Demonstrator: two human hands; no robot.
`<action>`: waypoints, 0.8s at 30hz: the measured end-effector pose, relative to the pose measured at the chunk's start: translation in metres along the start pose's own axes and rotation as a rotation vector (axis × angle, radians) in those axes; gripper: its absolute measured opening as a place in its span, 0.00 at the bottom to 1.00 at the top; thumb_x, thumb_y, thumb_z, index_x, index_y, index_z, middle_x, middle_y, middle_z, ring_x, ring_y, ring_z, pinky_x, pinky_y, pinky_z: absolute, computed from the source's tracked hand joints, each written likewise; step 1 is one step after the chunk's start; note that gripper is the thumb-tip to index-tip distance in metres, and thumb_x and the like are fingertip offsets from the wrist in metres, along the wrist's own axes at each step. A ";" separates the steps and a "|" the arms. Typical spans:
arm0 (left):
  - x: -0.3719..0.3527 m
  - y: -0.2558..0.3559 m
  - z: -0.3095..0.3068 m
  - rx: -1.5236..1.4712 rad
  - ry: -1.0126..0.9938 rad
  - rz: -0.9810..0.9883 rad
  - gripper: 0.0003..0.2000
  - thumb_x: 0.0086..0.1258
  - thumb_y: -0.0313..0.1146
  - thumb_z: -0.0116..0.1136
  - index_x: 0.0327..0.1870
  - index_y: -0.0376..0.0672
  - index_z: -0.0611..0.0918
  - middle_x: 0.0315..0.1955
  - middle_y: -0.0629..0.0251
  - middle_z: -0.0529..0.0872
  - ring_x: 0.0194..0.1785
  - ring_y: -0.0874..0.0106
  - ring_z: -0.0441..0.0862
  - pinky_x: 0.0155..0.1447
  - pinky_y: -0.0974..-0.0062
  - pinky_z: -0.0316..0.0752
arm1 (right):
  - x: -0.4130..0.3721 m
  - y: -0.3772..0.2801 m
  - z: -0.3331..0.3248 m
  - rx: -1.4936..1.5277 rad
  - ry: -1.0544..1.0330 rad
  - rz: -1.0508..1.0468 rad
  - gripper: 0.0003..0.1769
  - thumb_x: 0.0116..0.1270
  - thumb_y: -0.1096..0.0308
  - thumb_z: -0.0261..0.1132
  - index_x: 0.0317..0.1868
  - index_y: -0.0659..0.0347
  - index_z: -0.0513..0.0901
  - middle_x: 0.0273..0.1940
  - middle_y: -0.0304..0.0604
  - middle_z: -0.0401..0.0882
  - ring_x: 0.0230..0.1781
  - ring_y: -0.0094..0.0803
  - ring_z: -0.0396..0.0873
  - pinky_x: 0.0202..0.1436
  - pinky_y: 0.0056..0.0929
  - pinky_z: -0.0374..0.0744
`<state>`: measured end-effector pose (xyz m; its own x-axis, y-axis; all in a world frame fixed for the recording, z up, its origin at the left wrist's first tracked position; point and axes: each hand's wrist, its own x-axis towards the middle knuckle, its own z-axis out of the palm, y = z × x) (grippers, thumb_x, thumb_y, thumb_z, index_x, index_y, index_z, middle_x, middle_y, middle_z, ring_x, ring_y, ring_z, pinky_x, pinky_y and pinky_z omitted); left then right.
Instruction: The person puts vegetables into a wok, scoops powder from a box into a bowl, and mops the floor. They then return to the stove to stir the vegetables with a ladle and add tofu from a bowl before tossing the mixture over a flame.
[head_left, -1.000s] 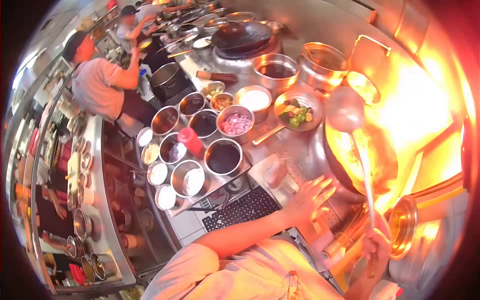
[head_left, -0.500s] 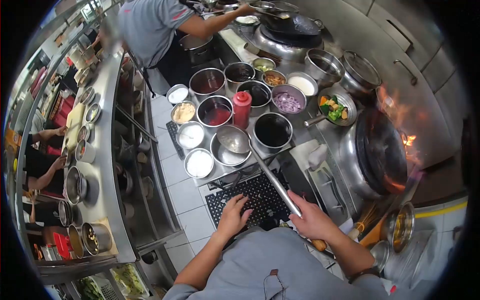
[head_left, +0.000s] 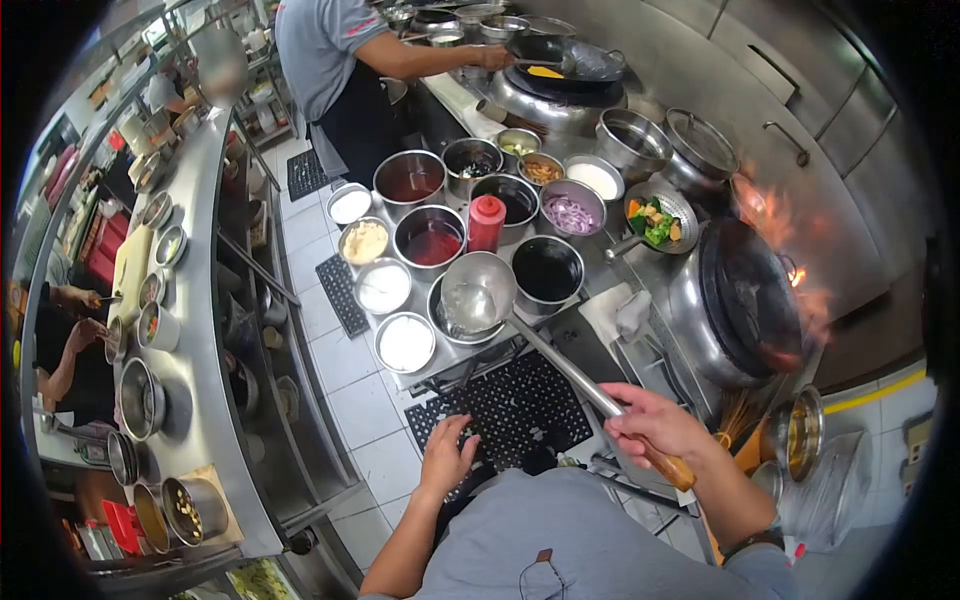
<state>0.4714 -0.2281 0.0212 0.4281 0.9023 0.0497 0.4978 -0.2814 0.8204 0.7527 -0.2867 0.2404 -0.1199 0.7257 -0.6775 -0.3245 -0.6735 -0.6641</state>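
My right hand (head_left: 655, 432) is wrapped round the handle of a long metal ladle (head_left: 478, 292). Its bowl is over a steel pot (head_left: 440, 318) at the front of the seasoning table. With fingers apart and nothing in it, my left hand (head_left: 446, 458) hovers over the black floor mat (head_left: 510, 405). Around the ladle bowl stand a red squeeze bottle (head_left: 486, 224), a pot of dark sauce (head_left: 547, 270), a pot of red sauce (head_left: 430, 237) and bowls of white powder (head_left: 405, 343).
At right a wok (head_left: 755, 300) has flames beside it; a strainer of vegetables (head_left: 660, 220) lies left of it. A co-worker (head_left: 330, 70) works at the far wok (head_left: 570, 65). A steel counter (head_left: 190, 340) with bowls runs along the left.
The ladle bowl has turned and moved slightly right, and my right hand has shifted right along the handle. My left hand has lowered slightly. Yellow food now shows in the far wok.
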 end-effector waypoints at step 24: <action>0.106 0.171 0.115 0.093 -0.374 0.274 0.11 0.59 0.27 0.62 0.43 0.35 0.81 0.39 0.51 0.82 0.42 0.54 0.81 0.47 0.66 0.75 | -0.133 0.048 -0.237 0.463 0.535 -0.556 0.29 0.64 0.76 0.54 0.66 0.56 0.60 0.23 0.36 0.68 0.15 0.20 0.68 0.12 0.23 0.70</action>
<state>0.6885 -0.2181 0.1011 0.7873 0.6155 0.0346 0.3865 -0.5365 0.7502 0.9754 -0.4495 0.2237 0.5827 0.6899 -0.4296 -0.5648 -0.0364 -0.8244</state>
